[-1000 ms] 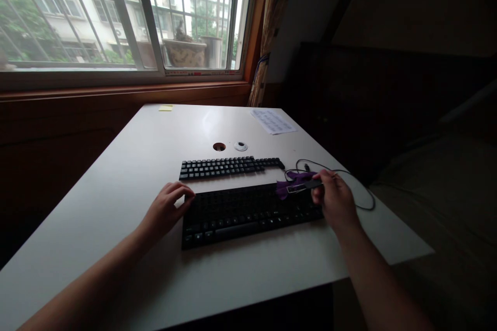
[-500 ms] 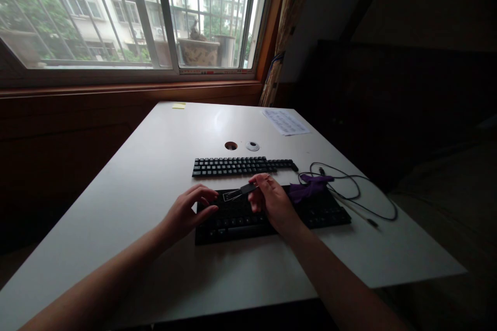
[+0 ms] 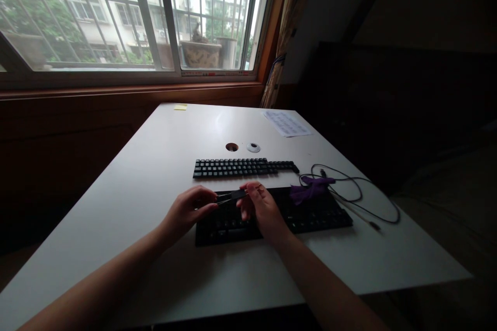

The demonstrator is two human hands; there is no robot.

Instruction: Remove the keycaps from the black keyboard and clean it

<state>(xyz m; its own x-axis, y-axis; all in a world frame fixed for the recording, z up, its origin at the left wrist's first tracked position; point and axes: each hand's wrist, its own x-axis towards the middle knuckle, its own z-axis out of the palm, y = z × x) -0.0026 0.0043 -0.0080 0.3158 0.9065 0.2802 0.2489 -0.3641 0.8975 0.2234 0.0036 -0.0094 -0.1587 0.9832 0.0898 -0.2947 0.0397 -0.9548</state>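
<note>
A keycap puller (image 3: pixel 237 194), with a black handle and thin wire prongs, is held level above the black keyboard (image 3: pixel 322 217). My right hand (image 3: pixel 262 209) pinches the far end of its handle. At the other end, the thumb and index finger of my left hand (image 3: pixel 192 206) close around the tips of the wires. Whether a keycap sits between those fingertips is too dark to tell. Much of the keyboard's left half is dark and partly hidden under my hands. Behind it, rows of loose keycaps (image 3: pixel 233 167) stand in keyboard order.
A purple cloth (image 3: pixel 310 190) lies over the keyboard's upper right edge. The black cable (image 3: pixel 359 194) loops to its right. Printed paper (image 3: pixel 287 123) and a yellow sticky note (image 3: pixel 180 107) lie on the white table (image 3: pixel 97 207), which has a round hole (image 3: pixel 232 147).
My right hand has moved left and slightly down with the keycap puller. Its wire tips now reach between my left thumb and index finger, which were apart from it before.
</note>
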